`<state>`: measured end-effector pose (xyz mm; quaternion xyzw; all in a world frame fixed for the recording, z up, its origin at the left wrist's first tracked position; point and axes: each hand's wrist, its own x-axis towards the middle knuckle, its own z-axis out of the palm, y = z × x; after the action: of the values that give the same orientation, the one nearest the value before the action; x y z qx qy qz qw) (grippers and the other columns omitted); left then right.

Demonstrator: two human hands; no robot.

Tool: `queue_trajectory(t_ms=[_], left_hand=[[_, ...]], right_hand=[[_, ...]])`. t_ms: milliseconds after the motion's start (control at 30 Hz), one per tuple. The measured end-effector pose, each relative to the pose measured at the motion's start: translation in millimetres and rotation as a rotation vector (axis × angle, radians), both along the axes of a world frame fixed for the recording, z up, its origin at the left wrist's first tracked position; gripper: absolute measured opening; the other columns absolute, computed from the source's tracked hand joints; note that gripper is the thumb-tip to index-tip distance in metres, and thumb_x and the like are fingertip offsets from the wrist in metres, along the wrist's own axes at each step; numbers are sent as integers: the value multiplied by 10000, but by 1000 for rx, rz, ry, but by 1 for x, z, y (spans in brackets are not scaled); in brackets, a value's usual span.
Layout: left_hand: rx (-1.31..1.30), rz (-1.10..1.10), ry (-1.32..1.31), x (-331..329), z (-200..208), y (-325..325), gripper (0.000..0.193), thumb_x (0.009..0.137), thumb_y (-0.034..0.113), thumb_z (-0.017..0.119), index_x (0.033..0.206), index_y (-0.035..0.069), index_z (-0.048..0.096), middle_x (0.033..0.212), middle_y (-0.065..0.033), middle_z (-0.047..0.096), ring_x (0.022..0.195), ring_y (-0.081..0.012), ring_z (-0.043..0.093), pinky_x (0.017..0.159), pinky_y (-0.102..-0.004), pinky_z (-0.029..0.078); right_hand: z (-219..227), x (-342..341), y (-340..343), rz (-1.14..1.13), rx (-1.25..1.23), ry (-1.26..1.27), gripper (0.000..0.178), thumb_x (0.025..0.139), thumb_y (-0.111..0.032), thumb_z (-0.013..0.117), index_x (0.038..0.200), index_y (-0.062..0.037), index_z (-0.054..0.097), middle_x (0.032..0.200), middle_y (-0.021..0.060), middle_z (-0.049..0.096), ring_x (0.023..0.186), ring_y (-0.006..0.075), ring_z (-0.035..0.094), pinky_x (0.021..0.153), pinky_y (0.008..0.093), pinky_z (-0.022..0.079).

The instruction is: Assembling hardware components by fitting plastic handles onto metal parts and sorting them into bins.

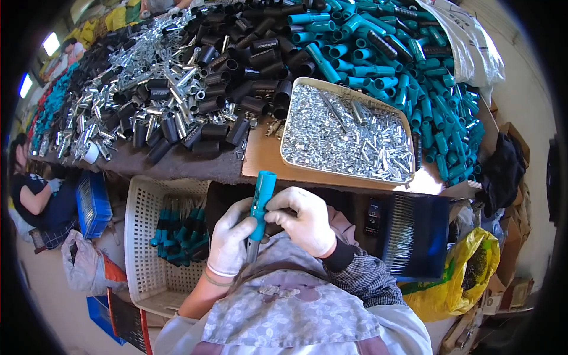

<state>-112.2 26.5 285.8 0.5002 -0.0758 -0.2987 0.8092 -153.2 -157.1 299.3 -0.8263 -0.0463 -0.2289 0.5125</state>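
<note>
Both my hands wear white gloves and meet in front of my apron. A teal plastic tubular handle [264,188] stands nearly upright, its hollow end up, with my left hand [228,245] wrapped round its lower part. From its lower end a grey metal shaft [252,251] sticks out toward my lap. My right hand [307,220] pinches thumb and fingers together against the handle's right side; anything small between them is hidden. Just beyond, a cream tray [286,148] on the table holds many small shiny metal pieces and a few longer metal parts.
Teal handles [378,71] are heaped at the back right, black sleeves [260,56] and metal tubes [177,89] at the back left. A white basket [137,236] holds teal-and-black assembled pieces. Right are a dark blue bin [429,236] and a yellow sack [438,299]. Another person [35,195] sits far left.
</note>
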Motion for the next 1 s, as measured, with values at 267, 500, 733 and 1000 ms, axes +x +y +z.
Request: queue_trajectory(t_ms=[267,500,733,1000], left_hand=[[206,159,-186,-8,2,15,408,953,60,646,1342,-45,583,1136,-86,665,943,-141,648,824,-283,541],[283,194,-276,1,-5,51,432,917,48,584,1326,-93,572,965,-82,684,803,-128,643,731,-264,527],[30,215,-176,14,-19,75,539,953,274,704,1338,-76,563,954,-78,677,823,-148,663,722,-280,535],[-205,277,163,23,-20,83,598,1024,293,636,1475,-43,432,1188,-178,653,861,-210,683,679,-325,594]], right_hand=[[-26,14,29,145,753,395,181,819,-64,822,864,-22,651,834,22,677,750,88,626,697,261,535],[-15,52,44,589,749,527,404,839,-141,849,1159,-44,622,1053,13,651,977,116,605,892,307,515],[-8,84,88,323,176,336,456,824,-435,753,928,-19,600,817,195,633,760,365,631,741,449,523],[13,175,65,31,-985,-68,348,794,-294,785,1061,-99,677,922,74,667,929,299,621,796,431,507]])
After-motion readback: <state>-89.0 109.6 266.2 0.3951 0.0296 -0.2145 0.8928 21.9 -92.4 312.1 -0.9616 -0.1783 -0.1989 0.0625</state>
